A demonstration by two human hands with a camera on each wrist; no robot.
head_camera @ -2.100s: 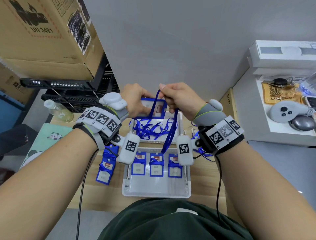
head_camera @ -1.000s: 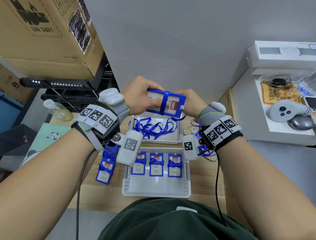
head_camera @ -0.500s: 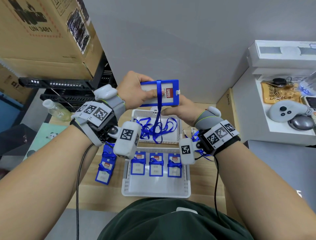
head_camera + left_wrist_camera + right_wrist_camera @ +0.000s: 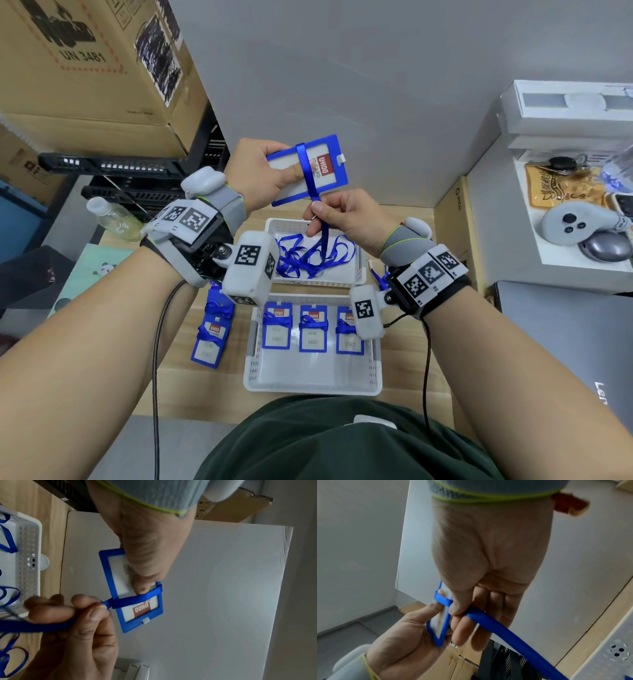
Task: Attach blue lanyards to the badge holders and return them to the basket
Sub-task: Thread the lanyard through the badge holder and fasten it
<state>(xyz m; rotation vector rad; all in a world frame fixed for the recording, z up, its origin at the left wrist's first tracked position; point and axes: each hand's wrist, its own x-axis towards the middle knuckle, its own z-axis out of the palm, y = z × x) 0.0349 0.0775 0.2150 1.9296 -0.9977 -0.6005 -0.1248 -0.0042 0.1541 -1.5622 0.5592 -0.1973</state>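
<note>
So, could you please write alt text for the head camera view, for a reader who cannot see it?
The left hand holds up a blue badge holder while the right hand pinches the blue lanyard wrapped across it. Below, three finished badges lie in a white basket.

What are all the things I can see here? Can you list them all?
Held badge holder: one, blue frame, raised above the baskets.
Lanyard: one, blue, wrapped across the held badge holder, trailing down to the far basket.
Far basket: one, white, holds a tangle of blue lanyards.
Near basket: one, white, holds three blue badge holders with lanyards in a row.
Loose badge holders: at least two, blue, on the table left of the near basket.
Table: one, light wood.
Bottle: one, clear, far left.
Cardboard box: brown, upper left.
Controller: one, grey, white shelf on the right.
Left hand: grips the held badge holder.
Right hand: pinches the lanyard.
</note>
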